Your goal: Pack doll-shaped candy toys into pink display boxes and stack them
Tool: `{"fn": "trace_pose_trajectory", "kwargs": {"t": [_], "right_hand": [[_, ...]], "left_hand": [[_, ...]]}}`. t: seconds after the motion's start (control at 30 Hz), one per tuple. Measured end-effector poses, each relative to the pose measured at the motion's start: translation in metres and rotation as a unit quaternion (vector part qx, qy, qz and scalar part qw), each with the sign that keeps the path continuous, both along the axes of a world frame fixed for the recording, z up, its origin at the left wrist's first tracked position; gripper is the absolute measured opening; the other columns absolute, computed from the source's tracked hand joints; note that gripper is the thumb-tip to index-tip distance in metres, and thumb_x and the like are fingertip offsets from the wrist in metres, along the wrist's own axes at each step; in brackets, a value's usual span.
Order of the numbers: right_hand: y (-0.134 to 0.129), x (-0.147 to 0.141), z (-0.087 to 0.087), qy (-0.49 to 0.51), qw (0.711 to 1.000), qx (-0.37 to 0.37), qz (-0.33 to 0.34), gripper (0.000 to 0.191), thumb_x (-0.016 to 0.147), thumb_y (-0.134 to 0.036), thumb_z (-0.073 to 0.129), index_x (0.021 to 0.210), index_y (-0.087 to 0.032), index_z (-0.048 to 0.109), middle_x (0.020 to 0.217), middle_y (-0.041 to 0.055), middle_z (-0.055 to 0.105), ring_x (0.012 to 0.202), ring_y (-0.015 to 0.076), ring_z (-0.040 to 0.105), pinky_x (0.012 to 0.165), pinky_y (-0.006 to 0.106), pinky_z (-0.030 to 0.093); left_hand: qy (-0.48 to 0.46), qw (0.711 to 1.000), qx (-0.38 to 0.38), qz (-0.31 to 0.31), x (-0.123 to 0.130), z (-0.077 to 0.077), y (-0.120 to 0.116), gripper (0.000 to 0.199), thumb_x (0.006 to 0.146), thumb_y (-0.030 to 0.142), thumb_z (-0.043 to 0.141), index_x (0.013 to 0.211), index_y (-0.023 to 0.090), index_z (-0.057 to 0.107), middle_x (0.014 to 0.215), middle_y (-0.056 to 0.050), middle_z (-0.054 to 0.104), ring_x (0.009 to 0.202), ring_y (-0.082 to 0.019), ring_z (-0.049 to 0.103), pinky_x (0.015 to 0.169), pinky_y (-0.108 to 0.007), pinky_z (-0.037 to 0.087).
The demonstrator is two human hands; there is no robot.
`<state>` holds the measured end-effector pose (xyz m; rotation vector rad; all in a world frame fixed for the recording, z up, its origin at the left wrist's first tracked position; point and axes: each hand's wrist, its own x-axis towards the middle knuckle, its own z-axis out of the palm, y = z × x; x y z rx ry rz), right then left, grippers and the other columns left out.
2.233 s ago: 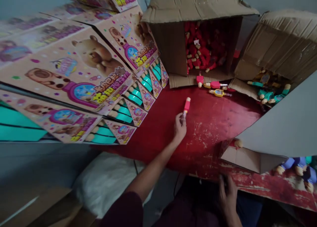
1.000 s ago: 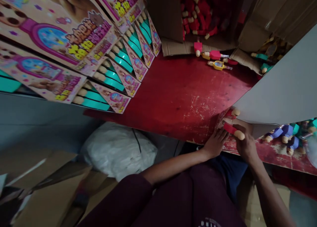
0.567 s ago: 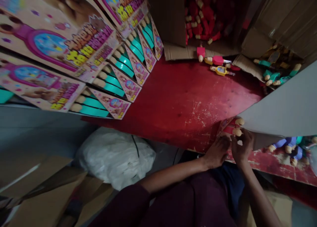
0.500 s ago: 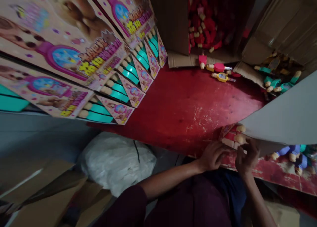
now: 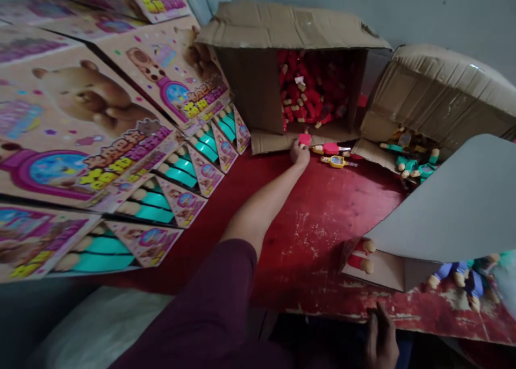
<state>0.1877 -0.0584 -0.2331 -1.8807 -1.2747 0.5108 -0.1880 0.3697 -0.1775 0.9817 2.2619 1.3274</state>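
My left hand (image 5: 300,155) reaches across the red table to the flap of a cardboard box, its fingers closed on a small red toy watch (image 5: 305,139) with a tan end. Beside it lie another red toy watch (image 5: 330,149) and a yellow toy watch (image 5: 336,161). My right hand (image 5: 382,339) is at the table's front edge, fingers loosely apart and holding nothing that I can see. Just beyond it stands a display carton (image 5: 393,269) with its grey lid raised; red toys with tan ends (image 5: 360,262) sit at its left end.
The box (image 5: 266,89) at the back holds many red toys (image 5: 310,95). A second cardboard box (image 5: 439,95) at right has green and yellow toys at its mouth. Printed display cartons (image 5: 133,116) are stacked at left. Purple and green toys (image 5: 471,277) lie at the right edge.
My left hand has left the display carton and moved forward to the red toy watch by the box. My right hand has drawn back from the carton toward me. The view has tilted upward.
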Motion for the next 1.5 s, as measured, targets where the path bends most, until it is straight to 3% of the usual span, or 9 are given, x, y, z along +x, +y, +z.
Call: {"fn": "trace_pose_trajectory", "kwargs": {"t": [0.13,0.3,0.4,0.53,0.7,0.9,1.03,1.13,1.5], "right_hand": [[0.006,-0.001,0.008,-0.017,0.993,0.046,0.107,0.035,0.099,-0.047,0.058,0.108,-0.018,0.076,0.1,0.0096,0.08,0.086,0.0248,0.078,0.077,0.033,0.061],[0.034,-0.023,0.06,0.002,0.969,0.079,0.235,0.02,0.102,-0.031,0.056,0.109,-0.021,0.072,0.099,0.008,0.077,0.086,0.0212,0.075,0.074,0.031,0.061],[0.046,-0.049,0.1,0.003,0.922,0.077,0.378,0.038,0.101,-0.036,0.058,0.137,-0.023,0.061,0.125,0.0135,0.07,0.113,0.0257,0.07,0.092,0.038,0.06],[0.045,-0.075,0.129,0.003,0.846,0.078,0.528,0.057,0.1,-0.044,0.059,0.15,-0.019,0.046,0.128,0.0165,0.067,0.111,0.0269,0.068,0.088,0.039,0.061],[0.038,-0.042,0.123,-0.017,0.888,0.06,0.455,0.022,0.101,-0.03,0.054,0.12,-0.02,0.061,0.096,0.008,0.069,0.081,0.0208,0.067,0.071,0.032,0.058],[0.059,0.023,0.09,-0.082,0.939,0.143,0.303,0.027,0.098,-0.027,0.063,0.125,-0.022,0.063,0.112,0.0104,0.073,0.102,0.0256,0.071,0.086,0.04,0.061],[0.071,0.028,0.067,-0.095,0.921,0.164,0.341,0.036,0.096,-0.023,0.063,0.132,-0.022,0.06,0.118,0.0115,0.072,0.108,0.0271,0.071,0.09,0.044,0.061],[0.072,0.027,0.057,-0.111,0.9,0.164,0.389,0.04,0.097,-0.018,0.057,0.136,-0.023,0.057,0.123,0.0121,0.071,0.113,0.0277,0.069,0.092,0.046,0.061],[0.089,0.026,0.061,-0.137,0.901,0.147,0.384,0.04,0.096,-0.016,0.056,0.136,-0.023,0.059,0.125,0.0129,0.071,0.111,0.0274,0.07,0.091,0.046,0.062]], "left_hand": [[0.049,0.997,0.051,0.017,-0.001,0.011,-0.079,0.031,0.098,0.021,0.049,0.124,0.011,0.062,0.129,-0.02,0.067,0.119,-0.026,0.064,0.105,-0.037,0.047],[0.26,0.942,0.182,-0.107,-0.007,0.039,-0.253,0.027,0.092,0.046,0.064,0.095,0.02,0.069,0.086,-0.008,0.072,0.078,-0.021,0.067,0.078,-0.033,0.052],[0.31,0.898,0.209,-0.233,0.023,0.068,-0.339,0.02,0.088,0.043,0.071,0.082,0.024,0.068,0.067,-0.003,0.065,0.059,-0.018,0.059,0.06,-0.03,0.045],[0.222,0.875,0.204,-0.378,0.091,0.089,-0.395,0.017,0.086,0.038,0.076,0.083,0.026,0.066,0.06,0.001,0.061,0.051,-0.016,0.052,0.053,-0.03,0.041],[0.059,0.879,0.224,-0.418,0.139,0.075,-0.385,0.032,0.098,0.051,0.061,0.115,0.024,0.068,0.08,-0.004,0.068,0.068,-0.019,0.065,0.065,-0.033,0.053],[-0.172,0.915,0.157,-0.33,0.172,0.058,-0.284,0.067,0.094,0.071,0.053,0.144,0.026,0.05,0.144,-0.015,0.056,0.133,-0.032,0.057,0.112,-0.051,0.047],[-0.248,0.872,0.118,-0.405,0.199,0.05,-0.234,0.066,0.091,0.08,0.047,0.119,0.022,0.061,0.103,-0.008,0.07,0.097,-0.021,0.069,0.086,-0.036,0.057],[-0.291,0.856,0.089,-0.419,0.211,0.043,-0.226,0.064,0.092,0.082,0.039,0.09,0.021,0.058,0.068,0.002,0.056,0.061,-0.013,0.057,0.057,-0.026,0.047],[-0.27,0.876,0.156,-0.367,0.222,0.032,-0.231,0.057,0.092,0.079,0.042,0.076,0.024,0.046,0.061,0.003,0.055,0.057,-0.013,0.051,0.059,-0.029,0.041]]}}
